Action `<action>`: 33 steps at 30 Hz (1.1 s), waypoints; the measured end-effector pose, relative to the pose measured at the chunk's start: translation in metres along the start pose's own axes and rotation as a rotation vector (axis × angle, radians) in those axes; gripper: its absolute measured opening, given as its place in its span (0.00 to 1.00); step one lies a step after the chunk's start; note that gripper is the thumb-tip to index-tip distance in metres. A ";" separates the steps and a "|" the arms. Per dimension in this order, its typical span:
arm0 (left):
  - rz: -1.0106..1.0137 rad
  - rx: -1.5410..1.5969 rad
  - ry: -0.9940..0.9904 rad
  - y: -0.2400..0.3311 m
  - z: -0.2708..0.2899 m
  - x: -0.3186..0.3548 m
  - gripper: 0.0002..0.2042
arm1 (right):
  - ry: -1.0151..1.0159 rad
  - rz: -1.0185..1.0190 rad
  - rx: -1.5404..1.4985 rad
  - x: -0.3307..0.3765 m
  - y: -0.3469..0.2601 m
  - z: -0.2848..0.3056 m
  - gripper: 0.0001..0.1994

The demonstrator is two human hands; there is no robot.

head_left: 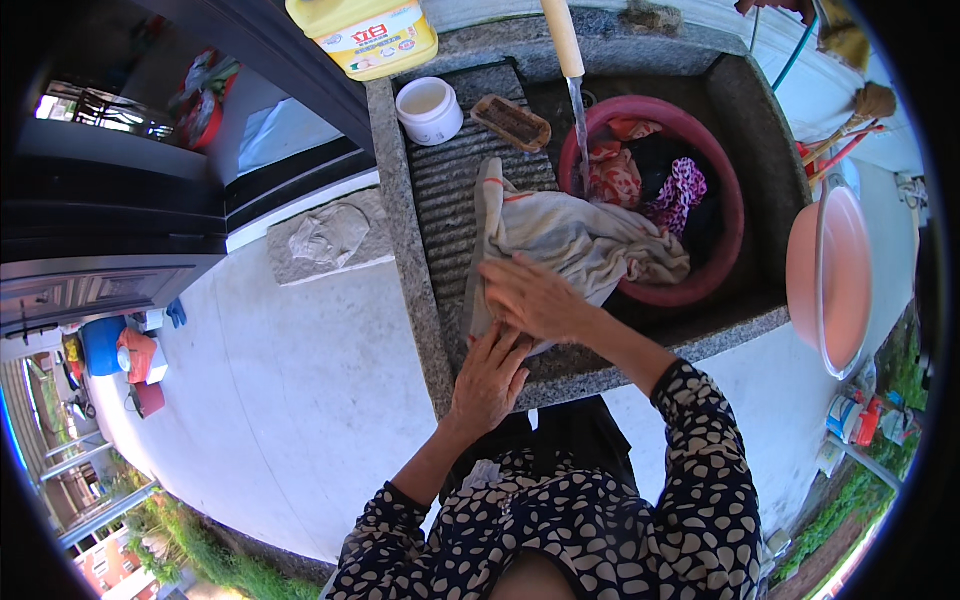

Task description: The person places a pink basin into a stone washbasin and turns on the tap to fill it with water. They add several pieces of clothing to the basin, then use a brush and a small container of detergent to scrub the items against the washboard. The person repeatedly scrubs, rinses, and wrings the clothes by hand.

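Note:
A wet beige-grey cloth (585, 240) with thin red lines lies over the ridged washboard part (440, 215) of a stone sink. Its far end hangs into a dark pink basin (733, 215). My right hand (535, 298) rests on the near part of the cloth, fingers stretched and fairly flat. Just nearer and to the left, my left hand (488, 382) lies on the cloth's lower corner, fingers extended and slightly spread. Patterned red, dark, and purple-and-white clothes (680, 192) sit in the basin. Water runs from a pale pipe (563, 38) beside the basin's left rim.
On the washboard's far end stand a white tub (430, 112) and a scrubbing brush (511, 123), bristles up. A yellow jug (365, 40) is on the far left rim. Outside the sink's right wall (745, 330) leans a pink basin (830, 280). A stone slab (375, 245) lies left.

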State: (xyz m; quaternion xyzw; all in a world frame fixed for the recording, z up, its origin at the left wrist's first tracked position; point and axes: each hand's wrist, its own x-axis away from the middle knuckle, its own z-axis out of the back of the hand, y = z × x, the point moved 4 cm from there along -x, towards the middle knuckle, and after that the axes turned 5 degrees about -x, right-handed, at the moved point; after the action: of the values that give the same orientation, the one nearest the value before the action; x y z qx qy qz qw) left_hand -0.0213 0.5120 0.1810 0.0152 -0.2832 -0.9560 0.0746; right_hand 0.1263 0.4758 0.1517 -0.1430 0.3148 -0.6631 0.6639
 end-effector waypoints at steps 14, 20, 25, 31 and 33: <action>0.034 -0.038 0.082 -0.001 -0.005 -0.003 0.24 | -0.119 -0.009 0.136 0.018 -0.018 -0.011 0.28; 0.022 -0.073 0.046 0.002 -0.001 -0.003 0.24 | -0.164 -0.082 0.290 0.013 0.009 0.006 0.30; 0.038 -0.098 0.015 0.008 0.001 -0.008 0.26 | 0.225 -0.343 0.391 -0.028 0.071 0.010 0.30; 0.321 0.235 0.233 -0.008 0.001 -0.008 0.28 | 0.061 -0.365 0.369 -0.004 0.010 -0.013 0.34; 0.375 0.308 0.272 -0.014 0.002 -0.009 0.28 | -0.023 -0.301 0.283 0.021 -0.012 -0.019 0.35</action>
State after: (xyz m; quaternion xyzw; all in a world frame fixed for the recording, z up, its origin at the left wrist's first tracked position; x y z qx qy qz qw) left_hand -0.0145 0.5265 0.1749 0.1020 -0.4104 -0.8603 0.2846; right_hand 0.1034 0.4593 0.1395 -0.1013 0.1859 -0.7908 0.5743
